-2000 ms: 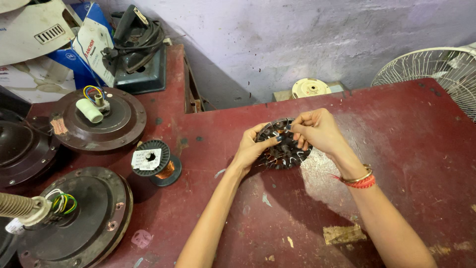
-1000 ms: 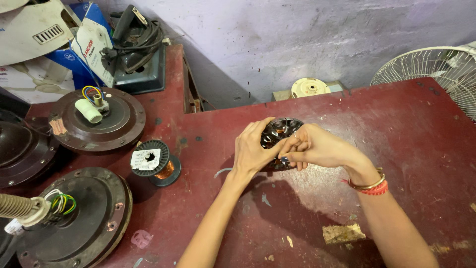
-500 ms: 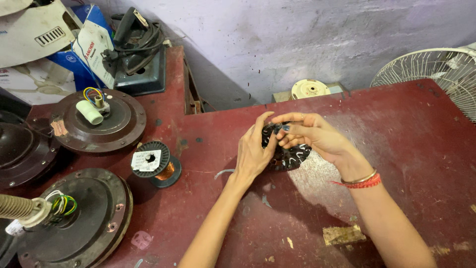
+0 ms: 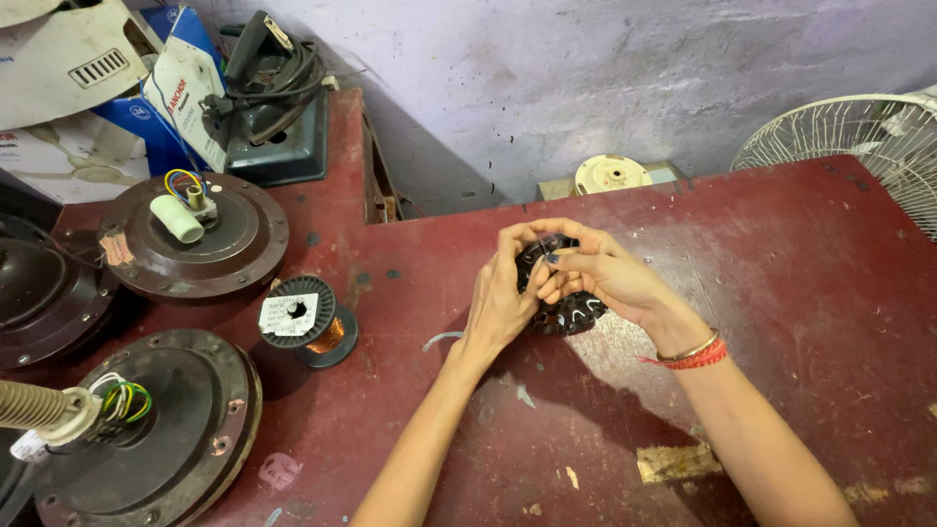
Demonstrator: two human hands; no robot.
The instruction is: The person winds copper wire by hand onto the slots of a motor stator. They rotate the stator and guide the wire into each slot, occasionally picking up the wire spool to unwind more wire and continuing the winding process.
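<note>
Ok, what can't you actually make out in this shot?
Head view only:
- The dark toothed ring: mostly covered by the left hand and right hand.
- White fan guard: cut off by the right edge.
- Brown motor housing: cut off by the left edge.
- Spool: label too small.

The single head camera looks steeply down and forward from close above the red desk [image 4: 800, 293], toward the grey wall [image 4: 586, 68].
</note>
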